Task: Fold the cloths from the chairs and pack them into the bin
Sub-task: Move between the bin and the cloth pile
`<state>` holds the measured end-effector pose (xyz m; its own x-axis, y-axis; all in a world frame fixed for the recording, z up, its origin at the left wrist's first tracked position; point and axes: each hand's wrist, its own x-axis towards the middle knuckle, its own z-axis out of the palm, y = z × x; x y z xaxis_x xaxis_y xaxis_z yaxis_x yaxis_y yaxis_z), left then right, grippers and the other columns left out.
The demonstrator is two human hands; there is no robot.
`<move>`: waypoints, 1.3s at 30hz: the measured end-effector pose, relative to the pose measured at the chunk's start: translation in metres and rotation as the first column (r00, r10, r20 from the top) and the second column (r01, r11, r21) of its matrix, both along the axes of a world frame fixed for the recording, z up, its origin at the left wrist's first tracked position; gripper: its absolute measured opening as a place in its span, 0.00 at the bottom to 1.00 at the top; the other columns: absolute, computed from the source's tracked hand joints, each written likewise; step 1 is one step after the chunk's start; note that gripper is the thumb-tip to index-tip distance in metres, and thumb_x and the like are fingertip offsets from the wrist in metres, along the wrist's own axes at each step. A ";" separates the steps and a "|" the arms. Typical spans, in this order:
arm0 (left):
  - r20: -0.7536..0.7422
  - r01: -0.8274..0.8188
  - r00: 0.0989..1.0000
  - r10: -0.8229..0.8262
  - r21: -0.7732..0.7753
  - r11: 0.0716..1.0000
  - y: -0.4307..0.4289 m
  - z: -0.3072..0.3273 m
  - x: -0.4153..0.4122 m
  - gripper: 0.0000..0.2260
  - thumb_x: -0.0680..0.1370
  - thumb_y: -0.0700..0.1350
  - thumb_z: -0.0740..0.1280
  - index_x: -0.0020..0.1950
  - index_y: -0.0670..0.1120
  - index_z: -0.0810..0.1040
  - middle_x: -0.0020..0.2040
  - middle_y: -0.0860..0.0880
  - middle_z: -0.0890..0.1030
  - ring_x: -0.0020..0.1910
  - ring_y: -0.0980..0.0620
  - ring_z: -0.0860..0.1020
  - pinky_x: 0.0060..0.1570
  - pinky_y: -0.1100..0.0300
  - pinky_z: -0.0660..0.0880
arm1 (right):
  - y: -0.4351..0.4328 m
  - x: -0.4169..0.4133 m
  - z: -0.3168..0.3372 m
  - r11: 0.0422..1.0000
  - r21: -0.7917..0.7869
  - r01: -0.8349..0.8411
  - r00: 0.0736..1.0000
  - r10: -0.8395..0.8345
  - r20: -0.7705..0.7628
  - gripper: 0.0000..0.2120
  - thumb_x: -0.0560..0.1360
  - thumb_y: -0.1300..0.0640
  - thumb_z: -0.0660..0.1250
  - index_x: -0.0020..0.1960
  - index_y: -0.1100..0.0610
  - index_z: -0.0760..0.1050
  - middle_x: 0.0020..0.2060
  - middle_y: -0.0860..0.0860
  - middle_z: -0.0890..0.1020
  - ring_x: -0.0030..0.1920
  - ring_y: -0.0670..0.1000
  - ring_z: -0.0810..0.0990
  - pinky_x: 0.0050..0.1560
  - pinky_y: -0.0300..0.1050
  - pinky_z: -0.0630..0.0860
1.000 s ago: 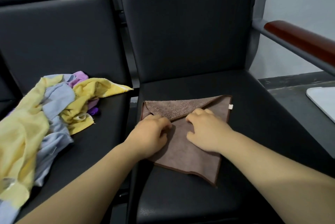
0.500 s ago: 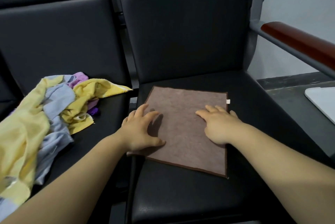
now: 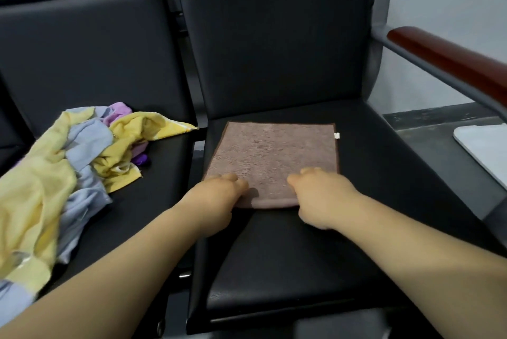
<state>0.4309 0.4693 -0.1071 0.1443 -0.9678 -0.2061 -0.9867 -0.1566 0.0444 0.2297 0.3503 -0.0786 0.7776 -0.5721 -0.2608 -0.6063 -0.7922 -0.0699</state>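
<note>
Nearest the viewer, above the black padded seat of the right-hand chair point(image 3: 274, 261), two bare forearms reach forward side by side. The left hand point(image 3: 216, 201) sits on the near left corner of a brown rectangular terry cloth point(image 3: 274, 157), and the right hand point(image 3: 321, 198) sits on its near right corner. Both hands have their fingers bent, knuckles up, touching the cloth's rounded near fold; I cannot tell whether they pinch that edge or only press on it. The cloth lies flat and folded in the middle of this seat, its darker hem running along the left, far and right sides. A small white tag point(image 3: 337, 135) sticks out at its far right corner. To the left, on the neighbouring black seat point(image 3: 159, 174), lies a loose heap of yellow, pale blue and purple cloths point(image 3: 68, 163), well apart from the brown one. Right of the chair runs a reddish-brown wooden armrest point(image 3: 452, 64) on a grey metal bar, with a white flat object with a rounded corner point(image 3: 485, 152) below it. Farthest back rise the black padded backrests point(image 3: 274, 50)
</note>
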 end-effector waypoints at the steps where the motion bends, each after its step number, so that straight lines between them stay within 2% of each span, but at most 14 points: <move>1: 0.024 -0.039 0.999 0.040 -0.023 0.999 -0.002 -0.001 -0.001 0.19 0.73 0.38 0.63 0.62 0.53 0.72 0.57 0.52 0.74 0.58 0.47 0.74 0.56 0.51 0.76 | -0.004 0.001 -0.003 0.998 -0.031 0.056 0.998 -0.055 0.033 0.11 0.76 0.62 0.65 0.56 0.50 0.73 0.53 0.50 0.76 0.48 0.53 0.73 0.45 0.49 0.75; 4: -0.008 -0.192 0.981 0.192 -0.049 0.980 0.001 0.009 0.005 0.11 0.74 0.41 0.63 0.53 0.53 0.73 0.51 0.50 0.77 0.53 0.45 0.77 0.51 0.52 0.76 | -0.022 -0.004 -0.003 0.976 0.035 0.216 0.967 -0.219 0.133 0.09 0.76 0.64 0.63 0.47 0.50 0.74 0.47 0.51 0.78 0.44 0.54 0.78 0.42 0.48 0.77; 7: -0.269 -0.268 0.929 0.252 -0.022 0.963 0.014 0.025 0.013 0.08 0.72 0.39 0.65 0.44 0.52 0.73 0.41 0.51 0.78 0.41 0.48 0.77 0.38 0.58 0.71 | -0.041 -0.016 0.002 0.928 0.244 0.281 0.921 -0.333 0.204 0.07 0.74 0.63 0.63 0.41 0.54 0.76 0.41 0.51 0.79 0.43 0.55 0.79 0.39 0.45 0.74; 10: -0.748 -0.325 0.570 0.340 0.175 0.929 0.035 0.037 0.018 0.07 0.68 0.36 0.63 0.45 0.39 0.75 0.33 0.40 0.75 0.29 0.46 0.72 0.29 0.59 0.67 | -0.046 -0.028 0.005 0.805 0.500 0.321 0.883 -0.445 0.150 0.10 0.75 0.66 0.61 0.38 0.56 0.72 0.35 0.52 0.75 0.36 0.54 0.73 0.35 0.45 0.70; 12: -0.820 -0.274 0.470 0.325 0.214 0.937 0.045 0.038 0.024 0.13 0.66 0.39 0.65 0.47 0.33 0.75 0.37 0.40 0.74 0.35 0.45 0.71 0.32 0.57 0.66 | -0.047 -0.034 0.004 0.698 0.611 0.373 0.810 -0.567 0.153 0.08 0.71 0.68 0.59 0.38 0.57 0.72 0.33 0.53 0.71 0.36 0.55 0.69 0.34 0.46 0.64; 15: -0.907 -0.375 0.294 0.300 0.179 0.909 0.046 0.034 0.027 0.12 0.62 0.41 0.71 0.43 0.38 0.76 0.36 0.43 0.75 0.34 0.49 0.72 0.33 0.60 0.69 | -0.048 -0.038 0.008 0.581 0.716 0.388 0.718 -0.678 0.161 0.09 0.67 0.68 0.58 0.40 0.57 0.74 0.34 0.55 0.72 0.38 0.55 0.70 0.37 0.45 0.66; 18: -0.954 -0.560 0.097 0.282 0.183 0.808 0.039 0.025 0.031 0.04 0.65 0.39 0.71 0.37 0.45 0.78 0.34 0.45 0.76 0.32 0.50 0.73 0.33 0.59 0.68 | -0.052 -0.038 0.012 0.526 0.760 0.382 0.645 -0.740 0.188 0.08 0.67 0.67 0.59 0.36 0.55 0.70 0.35 0.56 0.71 0.38 0.55 0.71 0.41 0.47 0.69; 20: -0.962 -0.667 0.047 0.270 0.171 0.726 0.032 0.019 0.034 0.05 0.66 0.38 0.72 0.36 0.48 0.80 0.34 0.46 0.77 0.31 0.50 0.74 0.34 0.58 0.67 | -0.057 -0.038 0.010 0.507 0.776 0.375 0.605 -0.768 0.210 0.08 0.71 0.66 0.60 0.37 0.55 0.69 0.35 0.55 0.71 0.38 0.55 0.72 0.41 0.46 0.71; 24: -0.969 -0.793 0.126 0.214 0.031 0.608 0.017 0.005 0.038 0.11 0.77 0.32 0.66 0.40 0.46 0.78 0.32 0.48 0.78 0.31 0.52 0.74 0.32 0.59 0.71 | -0.067 -0.033 0.004 0.512 0.769 0.384 0.565 -0.789 0.243 0.11 0.76 0.64 0.62 0.36 0.55 0.66 0.33 0.54 0.69 0.34 0.53 0.69 0.35 0.43 0.67; 27: -0.885 -0.803 0.373 0.278 -0.157 0.575 0.006 -0.005 0.043 0.09 0.78 0.35 0.66 0.44 0.48 0.78 0.36 0.51 0.80 0.36 0.51 0.76 0.40 0.56 0.74 | -0.077 -0.025 -0.003 0.618 0.680 0.394 0.574 -0.743 0.344 0.12 0.76 0.60 0.63 0.35 0.54 0.67 0.31 0.53 0.68 0.34 0.53 0.67 0.34 0.46 0.62; 29: -0.728 -0.732 0.587 0.354 -0.291 0.616 0.001 -0.009 0.043 0.06 0.78 0.38 0.67 0.46 0.50 0.78 0.40 0.53 0.81 0.38 0.53 0.78 0.42 0.56 0.74 | -0.081 -0.021 -0.009 0.695 0.601 0.395 0.601 -0.690 0.404 0.13 0.77 0.59 0.64 0.35 0.55 0.68 0.31 0.52 0.69 0.34 0.53 0.69 0.35 0.47 0.62; 31: -0.564 -0.652 0.726 0.392 -0.386 0.652 -0.005 -0.011 0.040 0.04 0.78 0.41 0.67 0.48 0.50 0.77 0.41 0.55 0.80 0.41 0.54 0.78 0.42 0.56 0.71 | -0.085 -0.017 -0.016 0.738 0.537 0.409 0.642 -0.651 0.405 0.12 0.78 0.56 0.65 0.37 0.58 0.74 0.33 0.52 0.76 0.37 0.54 0.74 0.36 0.48 0.66; 34: -0.450 -0.620 0.777 0.440 -0.423 0.661 -0.013 -0.017 0.040 0.02 0.79 0.44 0.67 0.49 0.50 0.76 0.42 0.53 0.79 0.44 0.49 0.75 0.44 0.55 0.69 | -0.091 -0.013 -0.021 0.758 0.475 0.447 0.674 -0.635 0.378 0.09 0.78 0.54 0.64 0.43 0.57 0.80 0.40 0.53 0.82 0.44 0.55 0.80 0.40 0.47 0.72; 39: -0.414 -0.632 0.772 0.481 -0.427 0.647 -0.020 -0.025 0.048 0.03 0.80 0.46 0.65 0.50 0.48 0.74 0.42 0.49 0.79 0.45 0.43 0.76 0.42 0.52 0.70 | -0.096 -0.004 -0.023 0.812 0.351 0.466 0.750 -0.573 0.329 0.11 0.79 0.55 0.62 0.45 0.60 0.79 0.42 0.56 0.82 0.44 0.57 0.80 0.39 0.47 0.71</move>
